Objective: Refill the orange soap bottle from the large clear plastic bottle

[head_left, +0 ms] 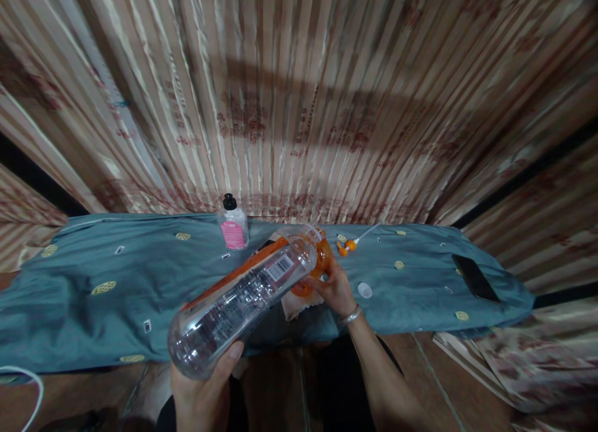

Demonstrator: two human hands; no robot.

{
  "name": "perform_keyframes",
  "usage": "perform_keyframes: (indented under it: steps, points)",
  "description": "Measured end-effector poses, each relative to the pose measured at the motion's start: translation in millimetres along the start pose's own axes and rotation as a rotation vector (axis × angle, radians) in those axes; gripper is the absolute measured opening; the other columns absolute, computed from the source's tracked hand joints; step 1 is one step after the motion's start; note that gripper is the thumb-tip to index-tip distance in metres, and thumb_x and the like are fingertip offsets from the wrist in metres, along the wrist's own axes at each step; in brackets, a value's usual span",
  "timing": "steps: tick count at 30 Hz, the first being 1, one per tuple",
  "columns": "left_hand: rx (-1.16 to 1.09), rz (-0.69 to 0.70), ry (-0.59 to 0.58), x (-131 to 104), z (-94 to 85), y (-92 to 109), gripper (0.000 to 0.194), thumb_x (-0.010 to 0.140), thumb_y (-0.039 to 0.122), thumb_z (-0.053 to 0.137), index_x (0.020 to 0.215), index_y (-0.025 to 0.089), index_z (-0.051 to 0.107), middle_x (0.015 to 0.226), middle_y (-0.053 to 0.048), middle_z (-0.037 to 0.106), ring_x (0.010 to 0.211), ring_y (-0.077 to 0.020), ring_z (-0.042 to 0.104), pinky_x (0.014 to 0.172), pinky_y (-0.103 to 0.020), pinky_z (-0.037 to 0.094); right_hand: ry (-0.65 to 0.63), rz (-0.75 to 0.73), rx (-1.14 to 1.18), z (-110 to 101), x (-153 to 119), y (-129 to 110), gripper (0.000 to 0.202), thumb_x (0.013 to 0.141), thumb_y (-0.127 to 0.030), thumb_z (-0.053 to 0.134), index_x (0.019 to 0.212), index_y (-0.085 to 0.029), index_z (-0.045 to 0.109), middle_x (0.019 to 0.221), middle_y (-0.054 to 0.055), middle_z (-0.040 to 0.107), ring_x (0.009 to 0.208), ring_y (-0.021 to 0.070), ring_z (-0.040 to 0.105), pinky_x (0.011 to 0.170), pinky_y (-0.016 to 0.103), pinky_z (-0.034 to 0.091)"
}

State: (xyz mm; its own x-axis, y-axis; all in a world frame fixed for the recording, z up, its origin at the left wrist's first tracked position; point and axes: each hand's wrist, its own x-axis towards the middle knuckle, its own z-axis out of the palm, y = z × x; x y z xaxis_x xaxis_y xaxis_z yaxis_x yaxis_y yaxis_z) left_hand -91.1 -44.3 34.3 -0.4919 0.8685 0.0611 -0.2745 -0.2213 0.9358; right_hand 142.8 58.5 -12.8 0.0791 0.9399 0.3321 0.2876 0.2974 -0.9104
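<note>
My left hand (210,373) grips a large clear plastic bottle (247,301) near its base. The bottle bears a barcode and an orange-edged label, and it tilts with its neck up to the right. My right hand (334,285) is wrapped round a smaller orange bottle (321,254), whose top is at the large bottle's neck. Whether liquid passes between them I cannot tell. Beneath the two lies a light cloth or packet (299,304), partly hidden. An orange pump top (348,247) with a clear tube and a round white cap (365,290) lie to the right.
A clear bottle with a pink label and black cap (233,226) stands at the back of the teal-covered surface (116,257). A black phone (475,278) lies at the right. Striped curtains (289,108) hang behind, and a white cable (35,379) curves at the lower left.
</note>
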Motion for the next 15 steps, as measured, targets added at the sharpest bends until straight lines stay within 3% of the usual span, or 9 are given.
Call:
perform_keyframes:
  steps: [4,10,15]
  points:
    - [-0.039,-0.007,-0.008,0.4,-4.2,-5.8,0.08,0.063,0.034,0.092,0.134,0.021,0.058,0.124,-0.01,0.069,0.115,-0.0309,0.067,0.111,-0.051,0.048,-0.001,-0.001,-0.019,-0.2,-0.1,-1.3,0.065,0.074,-0.053,0.086,0.124,-0.021,0.06,0.109,0.01,0.077,0.099,0.0269,0.075,0.091,0.038,0.061]
    - [-0.07,-0.086,0.058,-3.1,-7.1,-11.7,0.092,0.063,0.034,0.092,0.144,0.022,0.05,0.134,-0.011,0.064,0.129,-0.034,0.061,0.112,-0.05,0.047,0.015,0.003,-0.062,-0.8,0.4,-1.7,0.065,0.073,-0.048,0.088,0.126,-0.023,0.06,0.112,0.008,0.077,0.102,0.0273,0.074,0.092,0.04,0.061]
    - [-0.082,-0.077,0.06,-4.4,-1.6,-7.1,0.087,0.063,0.036,0.092,0.14,0.021,0.054,0.13,-0.011,0.068,0.124,-0.034,0.064,0.109,-0.049,0.05,0.014,0.019,-0.092,-0.6,0.1,-0.5,0.063,0.072,-0.046,0.088,0.123,-0.021,0.061,0.107,0.008,0.078,0.1,0.0273,0.074,0.09,0.039,0.061]
